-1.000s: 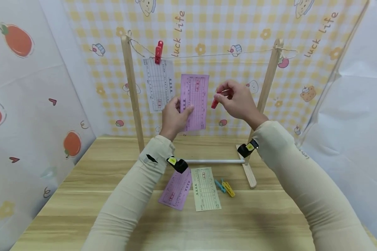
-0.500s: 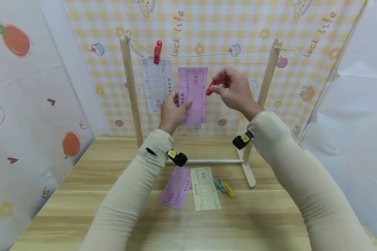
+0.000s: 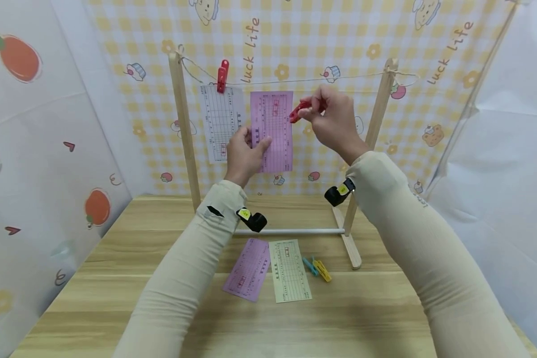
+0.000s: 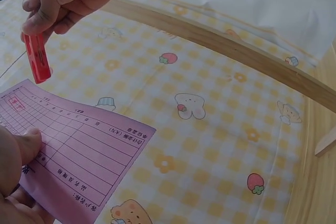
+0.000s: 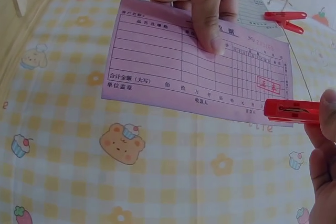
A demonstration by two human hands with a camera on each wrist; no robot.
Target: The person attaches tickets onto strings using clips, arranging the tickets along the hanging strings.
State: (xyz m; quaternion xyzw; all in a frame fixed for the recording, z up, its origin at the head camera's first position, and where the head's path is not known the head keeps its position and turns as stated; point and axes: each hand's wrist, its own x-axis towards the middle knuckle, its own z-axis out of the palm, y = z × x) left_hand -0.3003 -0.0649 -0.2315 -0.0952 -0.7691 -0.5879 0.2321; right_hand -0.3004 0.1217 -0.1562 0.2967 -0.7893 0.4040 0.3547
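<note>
My left hand (image 3: 245, 154) pinches the left edge of a pink receipt slip (image 3: 279, 144), thumb in front and fingers behind. The slip is upright, its top edge a little below the string (image 3: 295, 81). My right hand (image 3: 335, 117) pinches a red clothespin (image 3: 297, 112) just right of the slip's upper part. In the right wrist view the tip of the clothespin (image 5: 289, 111) overlaps the slip's corner; whether they touch I cannot tell. To the left, a white slip (image 3: 219, 114) hangs from the string under another red clothespin (image 3: 222, 77).
Wooden posts (image 3: 380, 109) hold the string, joined low by a white rod (image 3: 295, 231). On the table (image 3: 161, 318) lie a second pink slip (image 3: 247, 268), a pale green slip (image 3: 290, 271), a blue clothespin (image 3: 310, 266) and a yellow clothespin (image 3: 322, 271).
My left hand has raised the pink slip toward the string. The right hand, with its red clothespin, has moved up and left, closer to the slip.
</note>
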